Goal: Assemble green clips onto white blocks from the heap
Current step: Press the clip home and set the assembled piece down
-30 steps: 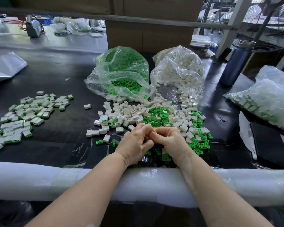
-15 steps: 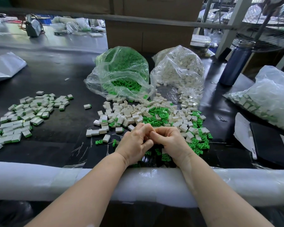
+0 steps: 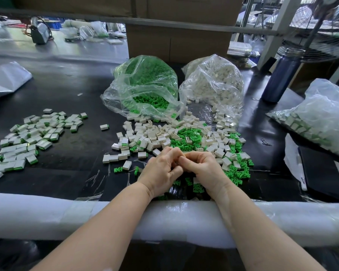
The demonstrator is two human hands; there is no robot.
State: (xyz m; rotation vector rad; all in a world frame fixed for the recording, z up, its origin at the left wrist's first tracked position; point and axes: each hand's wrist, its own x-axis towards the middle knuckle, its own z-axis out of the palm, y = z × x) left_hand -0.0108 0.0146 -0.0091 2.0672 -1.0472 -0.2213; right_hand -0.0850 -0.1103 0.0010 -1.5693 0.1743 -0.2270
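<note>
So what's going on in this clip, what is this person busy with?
A person's left hand and right hand are pressed together, fingers curled, over a mixed heap of white blocks and green clips; whatever they hold is hidden. Behind the heap lie an open bag of green clips and a bag of white blocks. A pile of assembled pieces sits to the left.

Both hands, left (image 3: 161, 169) and right (image 3: 203, 168), touch, fingers curled.
</note>
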